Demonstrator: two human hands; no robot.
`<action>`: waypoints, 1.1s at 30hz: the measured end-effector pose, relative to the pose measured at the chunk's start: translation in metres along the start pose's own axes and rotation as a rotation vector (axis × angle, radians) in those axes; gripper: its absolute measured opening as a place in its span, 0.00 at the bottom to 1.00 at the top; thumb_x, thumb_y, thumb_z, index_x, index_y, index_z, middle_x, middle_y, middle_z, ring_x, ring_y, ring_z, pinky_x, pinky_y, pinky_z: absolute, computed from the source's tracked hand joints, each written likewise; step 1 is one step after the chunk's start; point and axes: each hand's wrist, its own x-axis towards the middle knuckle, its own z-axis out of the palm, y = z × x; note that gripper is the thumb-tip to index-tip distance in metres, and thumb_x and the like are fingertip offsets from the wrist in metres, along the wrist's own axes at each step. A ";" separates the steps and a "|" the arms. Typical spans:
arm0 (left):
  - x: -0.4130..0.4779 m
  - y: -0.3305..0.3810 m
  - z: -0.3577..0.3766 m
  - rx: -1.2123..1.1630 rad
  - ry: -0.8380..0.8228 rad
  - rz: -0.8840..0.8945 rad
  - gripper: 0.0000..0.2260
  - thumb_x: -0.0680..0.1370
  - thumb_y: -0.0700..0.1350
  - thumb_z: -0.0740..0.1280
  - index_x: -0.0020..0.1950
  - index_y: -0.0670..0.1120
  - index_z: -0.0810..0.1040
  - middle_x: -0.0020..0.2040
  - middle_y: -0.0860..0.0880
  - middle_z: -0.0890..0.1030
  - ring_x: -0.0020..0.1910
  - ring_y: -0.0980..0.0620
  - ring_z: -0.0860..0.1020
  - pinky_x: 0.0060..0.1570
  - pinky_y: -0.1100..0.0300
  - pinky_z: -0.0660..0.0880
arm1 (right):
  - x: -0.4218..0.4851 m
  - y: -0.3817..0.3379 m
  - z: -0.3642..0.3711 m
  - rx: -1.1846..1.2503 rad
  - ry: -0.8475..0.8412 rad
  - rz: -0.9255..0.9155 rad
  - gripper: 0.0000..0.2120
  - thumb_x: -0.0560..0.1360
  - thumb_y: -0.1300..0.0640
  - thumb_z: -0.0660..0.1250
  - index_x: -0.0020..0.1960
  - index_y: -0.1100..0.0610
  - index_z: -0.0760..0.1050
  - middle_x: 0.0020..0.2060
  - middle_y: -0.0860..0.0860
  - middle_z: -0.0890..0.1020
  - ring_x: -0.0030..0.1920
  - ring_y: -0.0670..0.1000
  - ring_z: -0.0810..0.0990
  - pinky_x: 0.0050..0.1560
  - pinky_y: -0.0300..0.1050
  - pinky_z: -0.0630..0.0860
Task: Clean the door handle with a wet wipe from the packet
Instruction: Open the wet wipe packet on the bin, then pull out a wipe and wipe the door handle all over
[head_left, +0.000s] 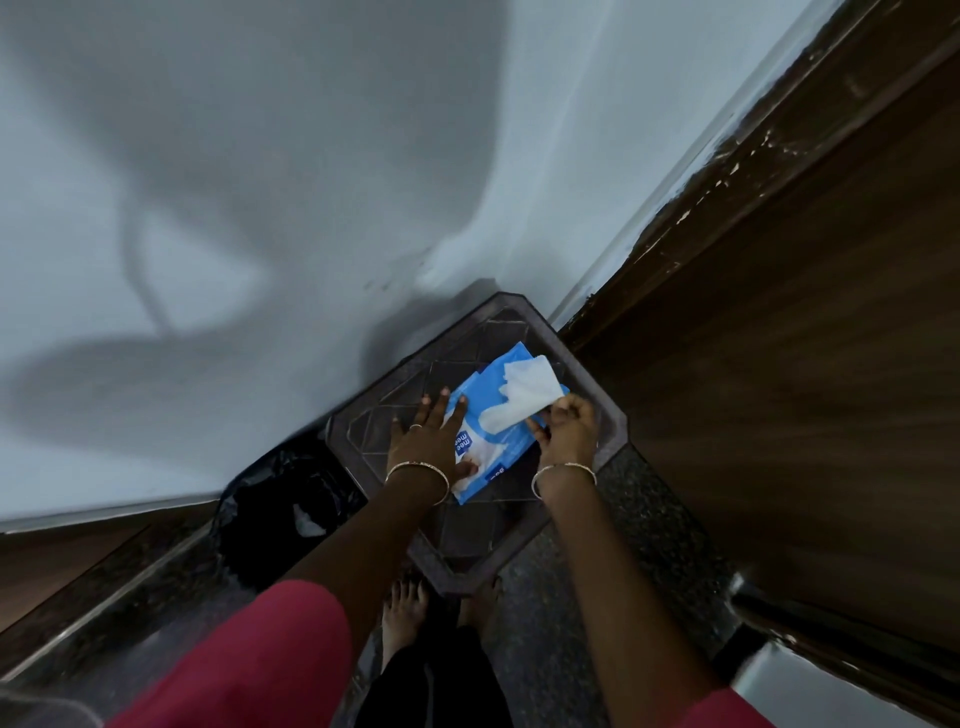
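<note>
A blue packet of wet wipes (480, 447) lies on a dark brown plastic stool (363, 447) in the corner of the room. My left hand (428, 441) presses flat on the packet's left side, fingers spread. A white wet wipe (524, 397) sticks up out of the packet's top. My right hand (569, 428) pinches the wipe's lower edge. The brown wooden door (805, 364) stands on the right; a dark, shiny bar at its lower right (748, 597) may be the handle, mostly cut off.
A black-lined bin (280, 504) with a bit of white waste sits left of the stool, against the pale wall (260, 208). My bare feet (405, 608) stand on the dark speckled floor just in front of the stool.
</note>
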 end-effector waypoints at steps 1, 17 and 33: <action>-0.001 0.001 -0.001 0.003 -0.002 -0.004 0.45 0.74 0.63 0.66 0.79 0.55 0.39 0.80 0.51 0.38 0.80 0.46 0.43 0.75 0.36 0.50 | 0.000 -0.002 0.000 0.083 0.007 0.061 0.10 0.81 0.67 0.58 0.47 0.54 0.71 0.54 0.57 0.78 0.52 0.57 0.78 0.50 0.50 0.77; -0.007 0.005 -0.009 0.008 -0.023 -0.004 0.45 0.75 0.60 0.67 0.79 0.54 0.39 0.80 0.51 0.38 0.80 0.46 0.43 0.74 0.36 0.51 | -0.011 -0.042 -0.007 0.579 -0.003 0.130 0.10 0.81 0.63 0.56 0.50 0.52 0.74 0.61 0.58 0.78 0.48 0.54 0.77 0.58 0.54 0.71; -0.083 0.088 -0.164 -1.123 -0.061 0.194 0.15 0.79 0.55 0.64 0.54 0.47 0.83 0.49 0.47 0.85 0.48 0.49 0.84 0.43 0.64 0.78 | -0.116 -0.155 -0.037 0.448 -0.203 0.145 0.10 0.81 0.68 0.57 0.51 0.55 0.72 0.49 0.57 0.83 0.46 0.53 0.83 0.48 0.50 0.81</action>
